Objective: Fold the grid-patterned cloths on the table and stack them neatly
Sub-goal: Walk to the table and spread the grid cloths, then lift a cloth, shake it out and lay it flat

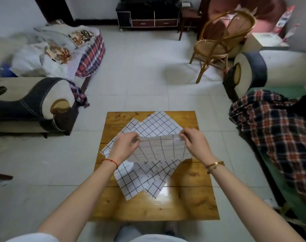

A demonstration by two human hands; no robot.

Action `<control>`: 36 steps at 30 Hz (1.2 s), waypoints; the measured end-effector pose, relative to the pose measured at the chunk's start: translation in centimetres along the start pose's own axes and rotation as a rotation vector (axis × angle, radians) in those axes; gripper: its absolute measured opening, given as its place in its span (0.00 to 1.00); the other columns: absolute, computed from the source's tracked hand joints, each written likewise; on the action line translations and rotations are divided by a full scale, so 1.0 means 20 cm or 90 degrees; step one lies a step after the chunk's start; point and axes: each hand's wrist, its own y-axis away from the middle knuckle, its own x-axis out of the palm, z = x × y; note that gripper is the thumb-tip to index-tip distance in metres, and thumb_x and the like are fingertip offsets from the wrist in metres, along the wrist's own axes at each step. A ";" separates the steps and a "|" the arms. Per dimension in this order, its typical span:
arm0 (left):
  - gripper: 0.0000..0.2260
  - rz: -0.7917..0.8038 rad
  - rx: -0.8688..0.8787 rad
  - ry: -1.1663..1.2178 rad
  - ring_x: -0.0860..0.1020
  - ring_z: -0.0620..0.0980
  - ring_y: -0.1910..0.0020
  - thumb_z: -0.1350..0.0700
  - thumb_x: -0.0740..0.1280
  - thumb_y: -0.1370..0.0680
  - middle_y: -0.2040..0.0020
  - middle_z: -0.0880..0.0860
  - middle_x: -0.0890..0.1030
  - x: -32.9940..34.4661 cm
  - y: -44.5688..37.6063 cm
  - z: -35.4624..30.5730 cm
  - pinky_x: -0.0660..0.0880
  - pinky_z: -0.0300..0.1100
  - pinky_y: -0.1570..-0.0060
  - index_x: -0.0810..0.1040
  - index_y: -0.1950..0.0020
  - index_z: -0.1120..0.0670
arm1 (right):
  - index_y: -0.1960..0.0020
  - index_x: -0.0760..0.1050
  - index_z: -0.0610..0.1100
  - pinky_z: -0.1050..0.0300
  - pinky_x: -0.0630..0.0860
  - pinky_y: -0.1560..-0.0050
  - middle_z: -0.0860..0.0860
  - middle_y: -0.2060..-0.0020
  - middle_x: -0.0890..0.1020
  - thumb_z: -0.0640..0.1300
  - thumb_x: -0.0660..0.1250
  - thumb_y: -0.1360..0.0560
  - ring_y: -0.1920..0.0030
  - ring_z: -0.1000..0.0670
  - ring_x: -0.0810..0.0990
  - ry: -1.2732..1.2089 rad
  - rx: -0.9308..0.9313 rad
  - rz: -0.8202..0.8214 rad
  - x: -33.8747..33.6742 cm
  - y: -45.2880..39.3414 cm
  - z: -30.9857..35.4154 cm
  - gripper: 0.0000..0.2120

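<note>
Hanging between 2 hands over the middle of the table, the lifted cloth [161, 148] sags in a soft curve, its grid lines bending, which suggests thin, light, limp fabric that will crease easily and slide on the glossy wood. The left hand [125, 145] pinches its upper left corner and the right hand [194, 144] pinches the upper right, both clenched on the top edge. Corners look like the best hold, since a grip mid-edge would likely let the fabric droop and skew the fold. Below it, toward the near edge, 2 or more flat cloths [141, 179] overlap at angles; behind the hands, toward the far edge, more spread cloths [154, 124] fan out, overlapping. None appears folded yet. Bare wood of the table [192, 203] shows at the near corners. Beyond stand a rattan chair [222, 44] and a plaid blanket [274, 137].
</note>
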 end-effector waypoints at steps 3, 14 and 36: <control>0.01 -0.065 0.001 0.002 0.80 0.45 0.56 0.57 0.69 0.24 0.56 0.46 0.83 -0.13 -0.05 -0.08 0.78 0.44 0.53 0.80 0.54 0.52 | 0.55 0.77 0.44 0.58 0.66 0.59 0.53 0.62 0.79 0.38 0.63 0.23 0.58 0.51 0.75 -0.006 0.000 -0.021 -0.17 -0.08 -0.06 0.05; 0.04 -0.237 0.078 -0.039 0.79 0.41 0.59 0.57 0.71 0.25 0.54 0.49 0.84 -0.72 -0.18 -0.43 0.77 0.36 0.56 0.83 0.51 0.55 | 0.54 0.79 0.43 0.60 0.77 0.52 0.52 0.60 0.82 0.39 0.67 0.24 0.56 0.53 0.81 -0.077 -0.093 -0.168 -0.81 -0.32 -0.02 0.03; 0.05 -0.374 0.240 -0.005 0.81 0.40 0.57 0.56 0.74 0.28 0.58 0.46 0.84 -1.41 -0.26 -0.80 0.74 0.30 0.56 0.83 0.53 0.49 | 0.53 0.81 0.44 0.78 0.69 0.56 0.53 0.60 0.82 0.36 0.70 0.26 0.58 0.64 0.77 -0.040 -0.236 -0.340 -1.53 -0.44 0.34 0.05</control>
